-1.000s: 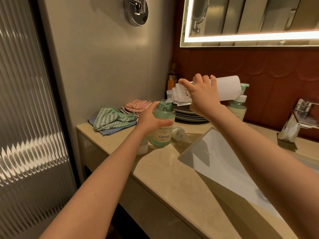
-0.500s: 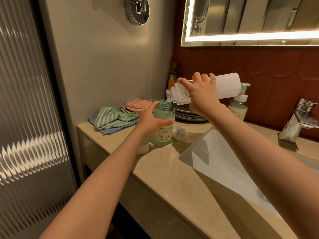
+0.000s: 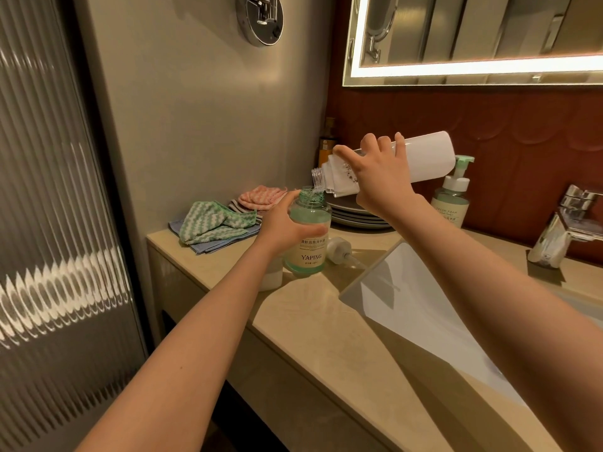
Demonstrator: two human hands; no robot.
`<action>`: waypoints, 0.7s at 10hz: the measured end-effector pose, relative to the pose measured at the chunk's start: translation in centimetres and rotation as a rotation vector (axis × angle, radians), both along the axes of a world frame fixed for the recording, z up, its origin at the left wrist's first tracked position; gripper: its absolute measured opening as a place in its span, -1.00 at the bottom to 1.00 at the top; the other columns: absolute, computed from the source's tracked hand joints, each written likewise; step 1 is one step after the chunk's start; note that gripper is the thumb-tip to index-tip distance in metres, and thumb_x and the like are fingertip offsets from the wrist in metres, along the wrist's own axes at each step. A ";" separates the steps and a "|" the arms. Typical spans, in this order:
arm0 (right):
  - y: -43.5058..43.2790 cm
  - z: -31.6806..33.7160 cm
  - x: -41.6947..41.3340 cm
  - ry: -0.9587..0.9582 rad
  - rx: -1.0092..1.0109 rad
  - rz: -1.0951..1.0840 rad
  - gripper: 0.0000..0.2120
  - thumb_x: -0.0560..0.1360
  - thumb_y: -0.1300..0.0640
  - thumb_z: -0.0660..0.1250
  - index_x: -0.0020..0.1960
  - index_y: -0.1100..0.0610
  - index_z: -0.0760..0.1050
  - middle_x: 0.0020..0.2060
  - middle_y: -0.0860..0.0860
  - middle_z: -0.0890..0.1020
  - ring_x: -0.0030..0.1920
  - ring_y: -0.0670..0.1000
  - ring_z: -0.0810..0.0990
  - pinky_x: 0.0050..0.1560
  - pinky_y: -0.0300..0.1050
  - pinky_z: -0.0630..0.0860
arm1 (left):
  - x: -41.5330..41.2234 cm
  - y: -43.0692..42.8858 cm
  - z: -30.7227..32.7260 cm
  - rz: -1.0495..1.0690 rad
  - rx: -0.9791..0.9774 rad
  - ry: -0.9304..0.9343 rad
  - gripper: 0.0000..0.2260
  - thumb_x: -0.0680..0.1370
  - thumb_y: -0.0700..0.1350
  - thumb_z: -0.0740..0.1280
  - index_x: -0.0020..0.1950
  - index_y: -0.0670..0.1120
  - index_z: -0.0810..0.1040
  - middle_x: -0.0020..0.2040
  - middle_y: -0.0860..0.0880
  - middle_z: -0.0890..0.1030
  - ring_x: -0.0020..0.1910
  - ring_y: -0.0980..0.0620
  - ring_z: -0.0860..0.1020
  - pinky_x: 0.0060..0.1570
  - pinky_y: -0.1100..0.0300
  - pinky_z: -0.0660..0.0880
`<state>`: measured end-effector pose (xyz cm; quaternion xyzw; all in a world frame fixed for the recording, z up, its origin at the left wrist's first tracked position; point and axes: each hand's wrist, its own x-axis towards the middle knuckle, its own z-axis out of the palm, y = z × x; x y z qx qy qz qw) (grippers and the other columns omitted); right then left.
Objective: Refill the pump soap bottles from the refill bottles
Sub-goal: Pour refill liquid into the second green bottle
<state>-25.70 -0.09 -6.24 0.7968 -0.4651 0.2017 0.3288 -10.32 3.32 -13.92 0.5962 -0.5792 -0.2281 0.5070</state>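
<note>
My left hand (image 3: 284,223) grips a green soap bottle (image 3: 308,238) labelled YAPING, which stands upright on the counter with its neck uncapped. My right hand (image 3: 378,181) holds a white refill bottle (image 3: 424,158) tipped almost level, its clear mouth right above the green bottle's neck. The white pump head (image 3: 339,249) lies on its side on the counter just right of the green bottle. A second green pump bottle (image 3: 452,199), pump fitted, stands behind my right wrist. A white container (image 3: 272,275) is partly hidden under my left wrist.
A white sink basin (image 3: 408,308) is set in the beige counter (image 3: 310,321), with a chrome tap (image 3: 561,233) at right. Folded cloths (image 3: 215,223) and stacked plates (image 3: 352,213) lie at the back. An amber bottle (image 3: 327,141) stands in the corner.
The refill bottle's rear end has risen a little, so it tilts slightly more steeply toward the green bottle. Both hands keep their grip.
</note>
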 end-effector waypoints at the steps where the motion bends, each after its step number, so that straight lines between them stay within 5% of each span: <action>1: 0.1 0.0 0.1 0.007 -0.007 -0.002 -0.32 0.44 0.25 0.33 0.46 -0.05 0.13 0.30 0.22 0.29 0.32 0.25 0.25 0.42 0.23 -0.04 | 0.0 0.0 0.0 -0.002 -0.001 0.003 -0.25 0.36 -0.07 0.52 0.46 0.01 0.22 0.40 -0.04 0.38 0.31 -0.02 0.38 0.01 0.18 0.36; 7: 0.2 0.3 0.8 0.085 -0.062 -0.002 -0.33 0.47 0.25 0.31 0.46 -0.05 0.10 0.35 0.23 0.24 0.37 0.26 0.18 0.43 0.24 -0.11 | 0.3 -0.4 -0.4 0.005 0.001 0.008 -0.21 0.34 -0.06 0.53 0.47 0.02 0.21 0.41 -0.05 0.36 0.34 -0.05 0.37 0.06 0.14 0.38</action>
